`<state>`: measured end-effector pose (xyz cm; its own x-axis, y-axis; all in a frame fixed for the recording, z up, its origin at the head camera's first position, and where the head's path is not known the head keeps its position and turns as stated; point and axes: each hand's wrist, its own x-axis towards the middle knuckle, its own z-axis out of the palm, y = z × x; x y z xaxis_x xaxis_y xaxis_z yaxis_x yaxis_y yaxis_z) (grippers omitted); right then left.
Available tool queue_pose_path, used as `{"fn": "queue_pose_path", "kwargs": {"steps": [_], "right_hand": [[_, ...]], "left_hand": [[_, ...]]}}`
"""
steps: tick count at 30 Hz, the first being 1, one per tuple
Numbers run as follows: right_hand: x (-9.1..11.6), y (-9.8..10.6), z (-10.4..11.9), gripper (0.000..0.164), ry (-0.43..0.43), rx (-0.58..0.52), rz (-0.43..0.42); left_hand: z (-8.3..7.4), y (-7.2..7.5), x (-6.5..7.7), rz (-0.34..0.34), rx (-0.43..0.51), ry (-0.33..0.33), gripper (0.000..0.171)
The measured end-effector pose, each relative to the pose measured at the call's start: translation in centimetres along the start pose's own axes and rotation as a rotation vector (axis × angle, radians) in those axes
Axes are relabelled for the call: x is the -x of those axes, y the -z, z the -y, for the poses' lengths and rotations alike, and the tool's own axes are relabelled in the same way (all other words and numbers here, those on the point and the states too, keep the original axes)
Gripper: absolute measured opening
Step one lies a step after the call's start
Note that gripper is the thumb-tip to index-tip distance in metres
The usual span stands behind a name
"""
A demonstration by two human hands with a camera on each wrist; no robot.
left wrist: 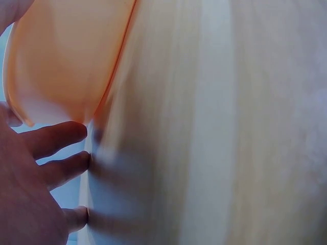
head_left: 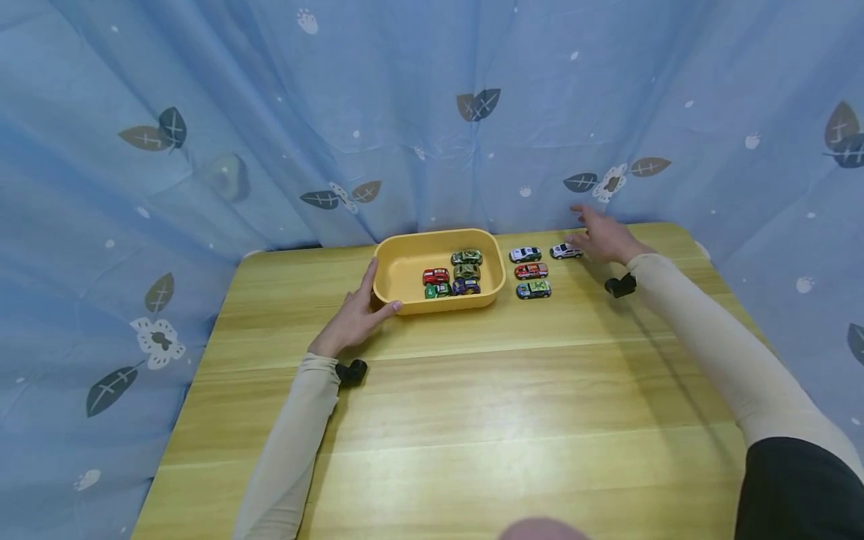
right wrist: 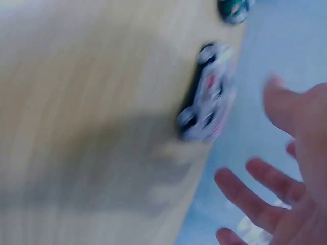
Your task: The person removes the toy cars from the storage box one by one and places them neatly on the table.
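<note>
My left hand (head_left: pixel 352 319) rests with fingers spread against the left end of a yellow plastic tray (head_left: pixel 403 271); its thumb lies at the front rim. In the left wrist view, its straight fingertips are beside the tray wall (left wrist: pixel 61 61) and the tabletop. Several toy cars sit in the tray's right half, among them a red car (head_left: pixel 436 276) and a purple car (head_left: pixel 466 286). My right hand (head_left: pixel 610 238), fingers spread and holding nothing, hovers just beside a white toy car (head_left: pixel 565 251), which the right wrist view shows blurred below the thumb.
Right of the tray stands a column of three toy cars: a white-and-green one (head_left: pixel 525 255), a red one (head_left: pixel 531 271) and a blue-green one (head_left: pixel 533 289). A blue patterned curtain (head_left: pixel 418 112) hangs right behind the back edge of the wooden table (head_left: pixel 472 405).
</note>
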<state>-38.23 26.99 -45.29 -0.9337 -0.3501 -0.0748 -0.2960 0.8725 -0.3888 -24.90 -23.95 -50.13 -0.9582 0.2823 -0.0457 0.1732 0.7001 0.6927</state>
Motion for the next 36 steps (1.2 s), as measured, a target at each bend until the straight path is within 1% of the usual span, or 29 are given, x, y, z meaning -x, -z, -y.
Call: {"fn": "queue_pose_path", "kwargs": {"steps": [2,4,7,10,13,15,17,19,21,23,29,32,36], "right_hand": [[-0.5,0.0,1.2,0.069,0.005,0.007,-0.047],[-1.2,-0.2,2.8,0.063,0.034,0.013,-0.085],[-2.4,-0.7,5.7,0.052,0.114,-0.004,-0.122],[-3.7,-1.3,9.0,0.042,0.196,-0.041,-0.121],[-4.7,-2.0,12.4,0.038,0.281,-0.089,-0.085],[-5.3,-2.6,14.5,0.038,0.333,-0.110,-0.033],[-5.7,-3.2,16.4,0.040,0.383,-0.105,0.030],[-6.0,-3.8,17.9,0.042,0.415,-0.077,0.094],[-6.4,-4.2,19.0,0.044,0.438,-0.042,0.141],[-6.6,-4.4,19.7,0.044,0.438,-0.011,0.171],[-7.5,-5.0,20.5,0.035,0.429,0.028,0.220],[-7.8,-5.4,20.7,0.032,0.401,0.047,0.244],[-7.7,-6.0,21.0,0.031,0.331,0.066,0.259]], "left_hand": [[0.0,0.0,0.0,-0.002,-0.002,-0.002,0.106],[0.0,0.0,0.0,-0.002,-0.001,0.000,0.105],[0.0,0.1,0.0,-0.004,0.000,0.006,0.105],[0.1,0.1,0.1,-0.005,0.002,0.010,0.104],[0.2,0.1,0.1,-0.010,0.005,0.009,0.105],[0.2,0.1,0.1,-0.012,0.010,0.005,0.106],[0.1,0.1,0.1,-0.015,0.014,0.001,0.106],[0.1,0.0,0.0,-0.014,0.018,0.000,0.105],[0.0,0.0,0.0,-0.012,0.024,0.004,0.104],[-0.1,-0.1,-0.1,-0.009,0.026,0.008,0.104],[-0.1,-0.2,-0.1,-0.007,0.026,0.012,0.104],[0.0,-0.1,-0.1,-0.008,0.023,0.014,0.104],[0.1,-0.1,-0.1,-0.011,0.023,0.019,0.104]]}}
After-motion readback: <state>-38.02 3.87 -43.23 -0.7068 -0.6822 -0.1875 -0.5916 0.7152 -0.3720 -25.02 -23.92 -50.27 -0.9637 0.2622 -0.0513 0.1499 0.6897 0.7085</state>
